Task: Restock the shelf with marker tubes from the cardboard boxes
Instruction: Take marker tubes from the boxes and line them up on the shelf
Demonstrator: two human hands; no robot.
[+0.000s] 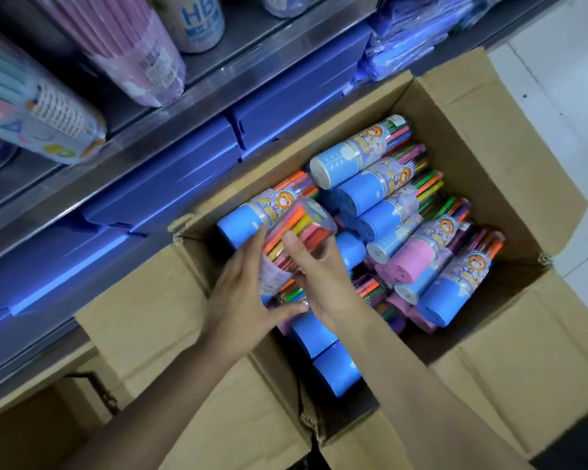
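Inside the open cardboard box (pixel 462 106), both your left hand (pixel 241 296) and right hand (pixel 319 276) grip one clear marker tube (pixel 296 239), fingers curled around it.

Flat blue folded cartons (pixel 170 184) lie stacked in a row. Above them stand clear tubs of pastel pencils (pixel 129 45) and an HB pencil tub (pixel 197 22). Right of them, wrapped blue packets (pixel 411 39); pale floor tiles (pixel 564 106) beyond.

1 open cardboard box (pixel 496 137); approx. 15 marker tubes (pixel 364 154) visible inside; 2 hands (pixel 245 293).
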